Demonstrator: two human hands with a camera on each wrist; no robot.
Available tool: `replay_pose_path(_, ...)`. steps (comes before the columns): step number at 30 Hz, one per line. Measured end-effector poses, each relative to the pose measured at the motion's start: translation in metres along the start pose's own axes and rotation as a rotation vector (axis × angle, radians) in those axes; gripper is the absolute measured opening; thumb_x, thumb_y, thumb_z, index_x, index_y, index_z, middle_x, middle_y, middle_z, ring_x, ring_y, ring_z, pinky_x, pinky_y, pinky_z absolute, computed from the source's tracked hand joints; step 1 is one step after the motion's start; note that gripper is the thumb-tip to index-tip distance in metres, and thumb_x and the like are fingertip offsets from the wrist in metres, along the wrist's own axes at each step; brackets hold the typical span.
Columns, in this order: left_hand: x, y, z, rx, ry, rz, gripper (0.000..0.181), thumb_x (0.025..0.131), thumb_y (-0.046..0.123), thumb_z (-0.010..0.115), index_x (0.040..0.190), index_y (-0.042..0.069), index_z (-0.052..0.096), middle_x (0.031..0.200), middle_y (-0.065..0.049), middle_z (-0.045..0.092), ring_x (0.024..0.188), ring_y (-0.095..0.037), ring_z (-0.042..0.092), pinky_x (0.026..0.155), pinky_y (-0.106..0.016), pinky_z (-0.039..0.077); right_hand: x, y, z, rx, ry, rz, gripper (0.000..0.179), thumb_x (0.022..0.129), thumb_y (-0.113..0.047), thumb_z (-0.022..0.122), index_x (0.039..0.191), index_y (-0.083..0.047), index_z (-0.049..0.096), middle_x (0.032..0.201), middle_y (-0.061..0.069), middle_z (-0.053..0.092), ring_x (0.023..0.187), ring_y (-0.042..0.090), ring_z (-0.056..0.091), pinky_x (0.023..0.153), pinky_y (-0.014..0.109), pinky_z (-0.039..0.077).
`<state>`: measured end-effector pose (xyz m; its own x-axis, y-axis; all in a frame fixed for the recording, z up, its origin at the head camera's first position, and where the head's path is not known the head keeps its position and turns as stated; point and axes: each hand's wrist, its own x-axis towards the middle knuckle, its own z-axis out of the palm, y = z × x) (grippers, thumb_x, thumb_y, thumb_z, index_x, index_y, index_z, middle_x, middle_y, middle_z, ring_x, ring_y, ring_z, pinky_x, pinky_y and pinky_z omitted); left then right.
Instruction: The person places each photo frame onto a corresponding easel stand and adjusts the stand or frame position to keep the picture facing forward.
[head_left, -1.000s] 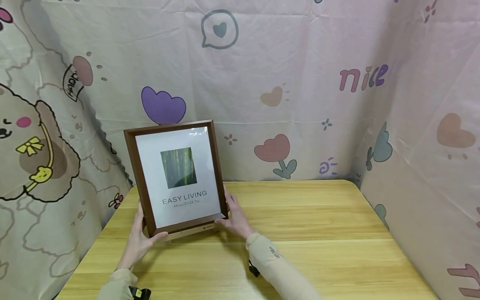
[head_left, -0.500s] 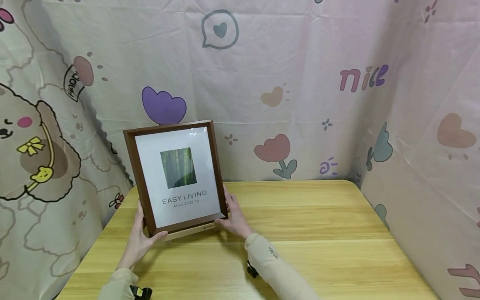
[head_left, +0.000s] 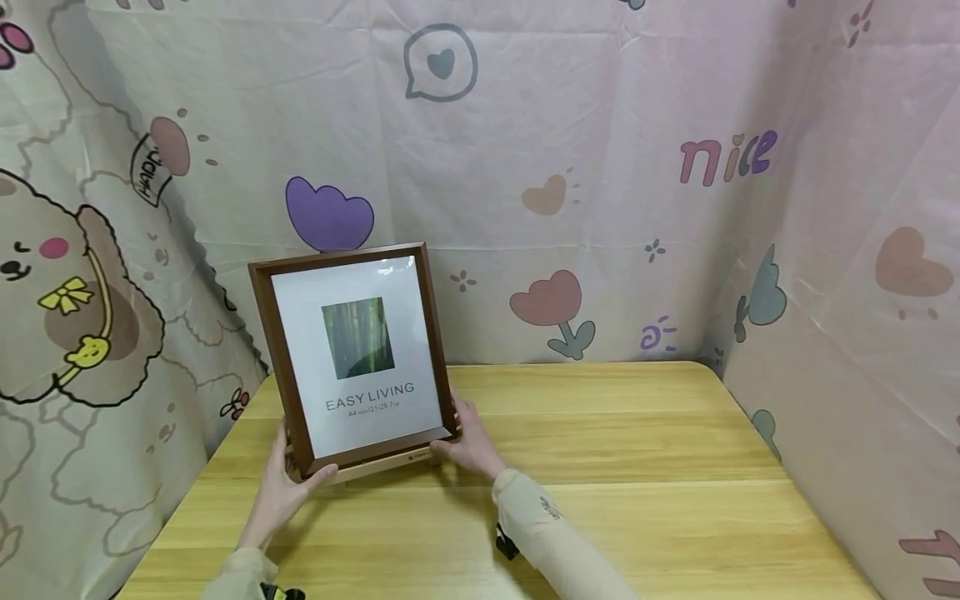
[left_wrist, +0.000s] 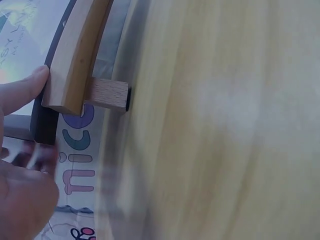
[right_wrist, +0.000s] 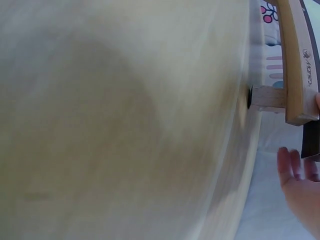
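A brown picture frame (head_left: pixel 433 333) stands tilted on a small wooden easel (head_left: pixel 382 467), at the left of the table. It holds a white sheet with a green forest picture and the words "EASY LIVING". My left hand (head_left: pixel 281 496) grips the lower left corner, thumb in front at the ledge and fingers round the side. On the lower right corner is my right hand (head_left: pixel 474 446), its thumb at the ledge and its fingers by the frame's side. A square wooden leg (left_wrist: pixel 109 93) juts below the ledge in the left wrist view. The easel's back is hidden.
The light wood table (head_left: pixel 637 433) stretches to the right of the frame. Printed cloth (head_left: pixel 480 150) hangs behind it and along both sides.
Both hands have slid slightly down the frame's sides, their fingers now lower. The frame and easel stay put; the head view has shifted a little.
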<state>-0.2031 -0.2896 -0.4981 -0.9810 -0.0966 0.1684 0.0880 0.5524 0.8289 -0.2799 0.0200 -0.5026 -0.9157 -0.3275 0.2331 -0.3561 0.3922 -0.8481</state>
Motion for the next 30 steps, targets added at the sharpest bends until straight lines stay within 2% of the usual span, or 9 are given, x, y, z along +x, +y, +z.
replay_pose_path(2,-0.0006,-0.0014,0.0004,0.008,-0.021,-0.034,0.114,0.089,0.032,0.078,0.163,0.016,-0.008,0.156,-0.034,0.03,0.137,-0.054,0.041,0.112,-0.059,0.041,-0.0008,0.0019,0.0001,0.012,-0.015,0.005,0.105,0.082,-0.007,0.08,0.163,-0.022,0.014,0.147,0.022,0.049,0.116,0.036,0.061,0.103,0.053,0.052)
replay_pose_path(3,-0.0009,-0.0022,0.0006,0.009,-0.032,-0.045,0.109,0.09,0.033,0.076,0.163,0.013,-0.003,0.155,-0.034,0.034,0.137,-0.054,0.043,0.112,-0.061,0.041,-0.0008,0.0029,0.0002,0.025,-0.021,0.005,0.105,0.083,-0.007,0.079,0.163,-0.023,0.014,0.145,0.022,0.051,0.114,0.036,0.062,0.103,0.053,0.052)
replay_pose_path(6,-0.0012,-0.0044,0.0018,0.025,-0.03,-0.045,0.094,0.091,0.036,0.075,0.16,0.009,0.017,0.15,-0.032,0.045,0.132,-0.051,0.052,0.106,-0.057,0.048,-0.0016,0.0048,0.001,0.037,-0.035,0.027,0.106,0.085,-0.008,0.078,0.163,-0.029,0.009,0.14,0.021,0.059,0.115,0.033,0.065,0.106,0.051,0.05)
replay_pose_path(8,-0.0019,-0.0053,0.0023,0.031,-0.022,-0.041,0.087,0.092,0.036,0.075,0.157,0.009,0.025,0.146,-0.03,0.051,0.13,-0.049,0.055,0.105,-0.056,0.05,-0.0022,0.005,0.0014,0.045,-0.04,0.042,0.107,0.086,-0.008,0.077,0.163,-0.032,0.007,0.134,0.022,0.064,0.113,0.032,0.066,0.105,0.051,0.05)
replay_pose_path(12,-0.0028,-0.0058,0.0017,0.054,-0.016,-0.056,0.087,0.091,0.041,0.074,0.158,0.011,0.026,0.148,-0.029,0.05,0.131,-0.05,0.053,0.108,-0.063,0.045,-0.0028,0.0023,0.001,0.054,-0.038,0.051,0.108,0.086,-0.009,0.078,0.163,-0.033,0.006,0.133,0.023,0.064,0.111,0.03,0.066,0.105,0.051,0.05)
replay_pose_path(14,-0.0026,-0.0058,0.0006,0.068,-0.019,-0.067,0.087,0.091,0.044,0.073,0.158,0.014,0.028,0.147,-0.029,0.052,0.13,-0.05,0.055,0.106,-0.064,0.047,-0.0029,0.0008,0.0005,0.053,-0.038,0.042,0.108,0.086,-0.009,0.077,0.163,-0.033,0.006,0.134,0.025,0.063,0.109,0.03,0.066,0.105,0.052,0.05)
replay_pose_path(20,-0.0022,-0.0043,-0.0027,0.074,-0.025,-0.08,0.081,0.09,0.045,0.074,0.157,0.022,0.034,0.139,-0.028,0.059,0.121,-0.047,0.062,0.092,-0.055,0.057,-0.0015,0.0003,0.0004,0.035,-0.047,0.017,0.109,0.087,-0.007,0.077,0.163,-0.034,0.003,0.13,0.024,0.065,0.103,0.026,0.067,0.102,0.049,0.051)
replay_pose_path(26,-0.0029,-0.0042,-0.0025,0.067,-0.019,-0.085,0.078,0.089,0.043,0.075,0.155,0.021,0.038,0.138,-0.029,0.06,0.12,-0.047,0.063,0.091,-0.054,0.058,-0.0021,0.0014,0.001,0.048,-0.05,0.026,0.106,0.088,-0.01,0.076,0.164,-0.029,0.004,0.133,0.026,0.062,0.106,0.028,0.066,0.106,0.051,0.049)
replay_pose_path(30,-0.0018,-0.0047,-0.0019,0.064,-0.019,-0.096,0.078,0.089,0.044,0.075,0.154,0.022,0.038,0.138,-0.029,0.059,0.121,-0.046,0.063,0.088,-0.049,0.06,-0.0019,0.0025,0.0011,0.062,-0.054,0.025,0.106,0.089,-0.01,0.075,0.164,-0.029,0.003,0.138,0.027,0.059,0.108,0.031,0.065,0.108,0.053,0.048)
